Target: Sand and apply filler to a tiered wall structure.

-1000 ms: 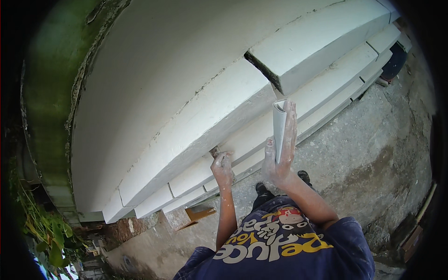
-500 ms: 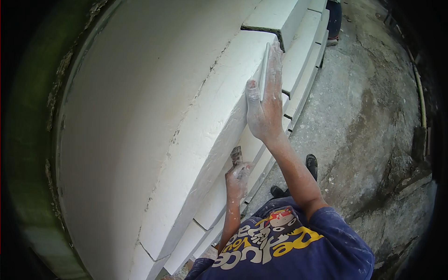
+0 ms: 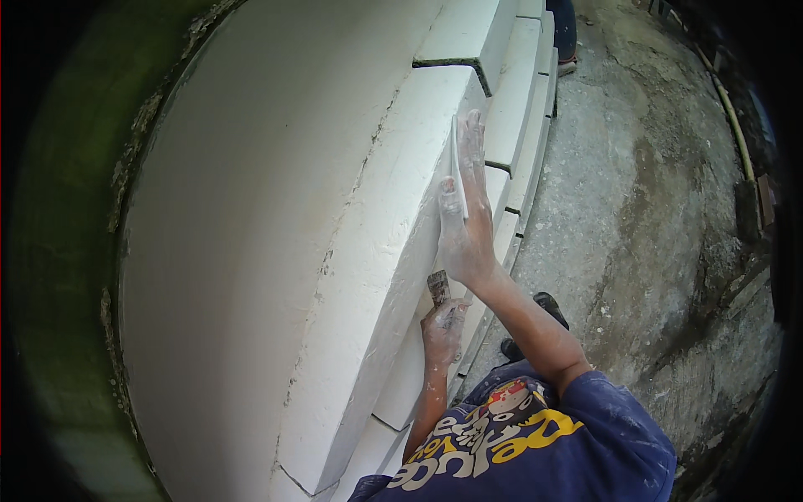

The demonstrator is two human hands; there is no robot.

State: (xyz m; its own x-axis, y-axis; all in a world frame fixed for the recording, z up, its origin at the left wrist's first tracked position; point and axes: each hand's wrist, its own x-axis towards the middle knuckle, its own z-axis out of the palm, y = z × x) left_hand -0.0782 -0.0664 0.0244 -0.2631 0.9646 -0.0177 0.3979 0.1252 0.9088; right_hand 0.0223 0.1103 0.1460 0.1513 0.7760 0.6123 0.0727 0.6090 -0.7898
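Observation:
My right hand (image 3: 467, 222) lies along the side face of a long white block (image 3: 381, 234) that juts from the wall, fingers straight. Between its thumb and fingers is a thin flat pale sheet (image 3: 459, 163), held edge-on to this view against the block's face. White dust coats the hand. Lower down and closer to my body, my left hand (image 3: 443, 328) is closed around a putty knife (image 3: 438, 287) with a dark, dirty blade pointing up. That blade is close to the block's underside; whether it touches cannot be told.
More white blocks (image 3: 512, 100) step down below and beyond, split by dark gaps. A broad pale wall face (image 3: 242, 209) fills the left, with a mossy green strip (image 3: 58, 251) past it. Stained concrete ground (image 3: 619, 209) lies right. Another person's leg (image 3: 565, 33) stands at the far end.
My right hand has slid nearer to me along the block's face with the sheet. The left hand with the putty knife has shifted slightly right. The whole view has shifted a little.

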